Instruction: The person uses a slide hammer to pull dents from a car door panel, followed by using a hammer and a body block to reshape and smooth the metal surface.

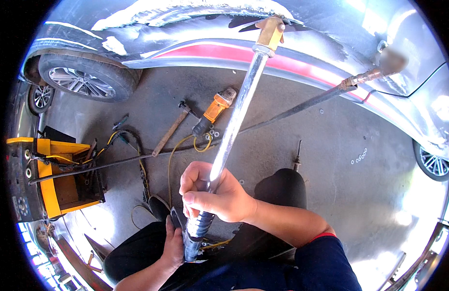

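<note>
A dent puller with a long shiny metal rod (241, 106) runs from my lap up to the car's side. Its brass-coloured head (271, 34) is at the scraped, bare-metal patch of the body panel (185, 14); whether it is fixed there I cannot tell. My right hand (219, 194) is closed round the lower rod, just above the ribbed black grip (200, 224). Lower down, my left hand (173, 245) is closed on the black handle end, its fingers partly hidden behind a flat dark piece.
A yellow-and-black machine (49, 179) stands left, its dark cable (292, 110) crossing to a copper-coloured end (367, 76) by the car. On the floor lie a hammer (168, 131), an orange angle grinder (217, 106), washers (360, 156) and a thin-tipped tool (298, 155).
</note>
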A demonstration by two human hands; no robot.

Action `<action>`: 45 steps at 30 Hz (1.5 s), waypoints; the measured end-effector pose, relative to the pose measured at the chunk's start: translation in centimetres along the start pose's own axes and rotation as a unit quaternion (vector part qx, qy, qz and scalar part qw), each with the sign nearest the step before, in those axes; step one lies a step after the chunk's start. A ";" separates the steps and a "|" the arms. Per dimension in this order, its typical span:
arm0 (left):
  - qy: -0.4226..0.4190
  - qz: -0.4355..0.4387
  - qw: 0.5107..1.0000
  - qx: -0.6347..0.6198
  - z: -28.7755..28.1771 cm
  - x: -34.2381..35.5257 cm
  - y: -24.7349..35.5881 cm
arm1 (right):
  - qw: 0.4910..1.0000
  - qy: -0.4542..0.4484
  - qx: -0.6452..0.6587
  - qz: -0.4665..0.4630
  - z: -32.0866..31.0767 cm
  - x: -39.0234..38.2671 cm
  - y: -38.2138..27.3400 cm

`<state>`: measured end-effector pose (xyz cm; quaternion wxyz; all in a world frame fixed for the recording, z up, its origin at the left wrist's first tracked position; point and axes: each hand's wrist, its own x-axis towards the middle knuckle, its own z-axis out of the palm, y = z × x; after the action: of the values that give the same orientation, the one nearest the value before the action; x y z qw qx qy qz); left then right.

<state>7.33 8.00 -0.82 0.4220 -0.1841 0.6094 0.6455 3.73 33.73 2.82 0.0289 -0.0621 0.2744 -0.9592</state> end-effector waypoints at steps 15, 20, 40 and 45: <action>0.055 -0.009 0.998 -0.041 -0.9 -0.4 -0.4 | 0.994 -0.007 -0.029 -0.108 -2.2 4.5 -7.4; 0.026 -0.021 0.993 -0.111 -2.2 -0.3 -1.7 | 0.996 0.059 0.004 -0.065 1.2 -1.2 2.3; -0.076 -0.126 0.929 0.339 -9.1 4.5 -1.7 | 0.995 0.085 0.036 0.026 0.1 -1.9 3.7; -0.046 0.125 0.571 0.810 1.4 6.8 16.1 | 0.982 0.183 0.044 0.000 -1.2 -1.7 4.7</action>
<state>-8.62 13.09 4.50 0.3378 0.3427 0.8743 -0.0642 5.38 30.53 -0.86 -0.0191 0.1160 0.2327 -0.9654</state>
